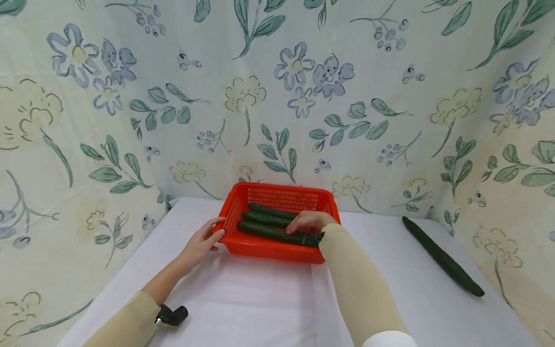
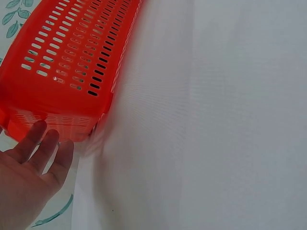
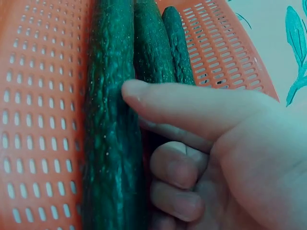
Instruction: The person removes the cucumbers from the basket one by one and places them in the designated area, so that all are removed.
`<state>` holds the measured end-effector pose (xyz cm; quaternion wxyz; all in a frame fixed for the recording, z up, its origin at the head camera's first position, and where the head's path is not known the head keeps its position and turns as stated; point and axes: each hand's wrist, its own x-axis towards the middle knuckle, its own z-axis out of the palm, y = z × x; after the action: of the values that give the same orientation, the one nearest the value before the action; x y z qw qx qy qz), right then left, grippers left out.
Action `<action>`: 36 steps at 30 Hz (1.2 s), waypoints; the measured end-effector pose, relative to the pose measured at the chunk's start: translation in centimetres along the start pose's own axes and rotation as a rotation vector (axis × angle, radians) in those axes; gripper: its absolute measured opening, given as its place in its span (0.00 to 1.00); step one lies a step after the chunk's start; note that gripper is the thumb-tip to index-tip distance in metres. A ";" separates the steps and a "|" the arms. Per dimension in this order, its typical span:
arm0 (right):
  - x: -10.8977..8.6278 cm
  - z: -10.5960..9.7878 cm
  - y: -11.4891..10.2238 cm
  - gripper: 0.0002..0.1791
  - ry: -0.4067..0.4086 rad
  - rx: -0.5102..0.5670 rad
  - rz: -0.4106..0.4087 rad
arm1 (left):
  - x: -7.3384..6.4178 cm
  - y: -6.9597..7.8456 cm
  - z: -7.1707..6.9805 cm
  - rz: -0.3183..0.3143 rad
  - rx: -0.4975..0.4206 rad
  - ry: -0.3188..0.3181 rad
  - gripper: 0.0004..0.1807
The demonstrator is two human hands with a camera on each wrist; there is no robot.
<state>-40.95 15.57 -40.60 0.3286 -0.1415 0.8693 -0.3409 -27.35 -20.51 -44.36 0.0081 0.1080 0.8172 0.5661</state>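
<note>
The front cucumber (image 1: 260, 230) lies inside the red basket (image 1: 273, 250), at the centre of the head frame, along the lower wall. The right hand (image 1: 310, 220) is positioned over it: thumb tip against the cucumber, fingers curled alongside; whether they clamp it cannot be determined. The middle cucumber (image 1: 264, 219) and rear cucumber (image 1: 270, 210) lie above it in the frame, roughly parallel. The left hand (image 1: 200, 243), fingers apart and extended, touches the basket's left end. A separate cucumber (image 1: 442, 255) lies diagonally at right on the white cloth (image 1: 260, 294). A floral curtain (image 1: 368, 62) fills the upper frame.
</note>
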 end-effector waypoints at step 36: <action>0.5 1.2 0.5 0.24 0.005 -0.023 -0.018 | 0.3 -0.3 0.0 -0.007 0.004 0.012 0.28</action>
<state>-40.55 15.09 -41.85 0.3217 -0.1522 0.8727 -0.3343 -27.68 -20.57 -44.65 0.0050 0.1019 0.8188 0.5649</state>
